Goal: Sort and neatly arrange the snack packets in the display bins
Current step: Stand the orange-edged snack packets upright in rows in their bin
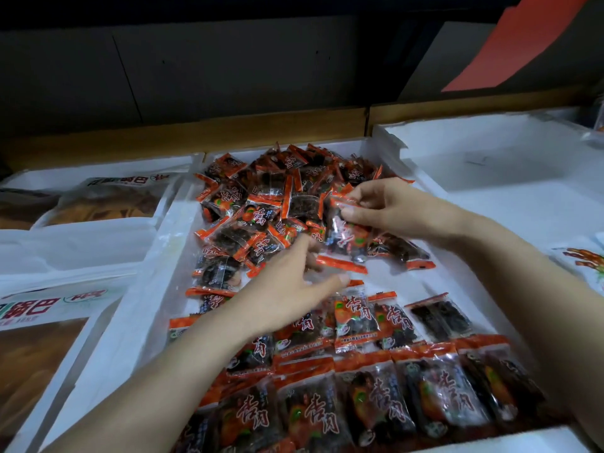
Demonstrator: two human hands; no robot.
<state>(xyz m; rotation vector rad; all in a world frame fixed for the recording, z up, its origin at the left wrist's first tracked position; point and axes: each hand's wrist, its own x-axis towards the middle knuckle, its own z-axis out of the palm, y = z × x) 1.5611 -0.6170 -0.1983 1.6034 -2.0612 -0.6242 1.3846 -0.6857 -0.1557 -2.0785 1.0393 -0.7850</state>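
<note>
White bin [157, 256] ahead: right hand [385, 207] pinches a packet [346, 237], long axis toward near-edge rows [376, 403], left hand [287, 289] spread open beside it.

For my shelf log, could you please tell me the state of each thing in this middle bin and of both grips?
Far heap: jumbled, unsorted.
Near rows: lined up, overlapping.
Packet: lifted, pinched by right grip.
Left grip: open, blurred, above loose packets.
</note>
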